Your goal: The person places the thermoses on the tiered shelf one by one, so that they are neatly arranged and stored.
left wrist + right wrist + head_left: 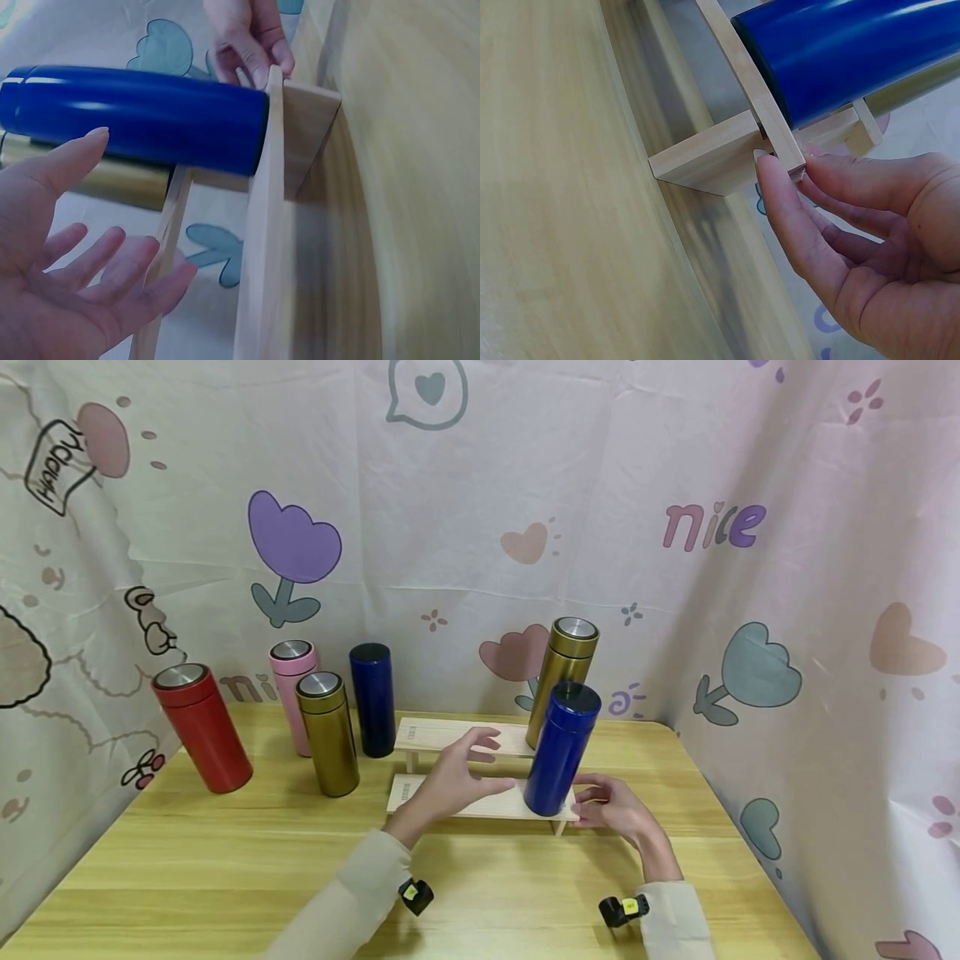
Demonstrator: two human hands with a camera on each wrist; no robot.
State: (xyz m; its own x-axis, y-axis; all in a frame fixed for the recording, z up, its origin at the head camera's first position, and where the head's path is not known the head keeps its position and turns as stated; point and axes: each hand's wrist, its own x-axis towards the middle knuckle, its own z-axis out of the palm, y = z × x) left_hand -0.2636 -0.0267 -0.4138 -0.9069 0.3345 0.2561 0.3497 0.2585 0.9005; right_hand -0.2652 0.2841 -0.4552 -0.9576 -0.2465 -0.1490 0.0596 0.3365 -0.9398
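Observation:
A blue thermos flask with a dark lid stands on the right end of the lower step of a two-tier wooden stand. Behind it, a gold flask stands on the upper tier, its lower part overlapped by the blue one. My right hand pinches the right end of the lower board between thumb and fingertips. To the left of the blue flask hovers my left hand, fingers spread and apart from it. In the left wrist view that palm holds nothing.
Left of the stand, a red flask, a pink one, another gold one and a second blue one stand on the wooden table. A printed curtain hangs behind and at both sides.

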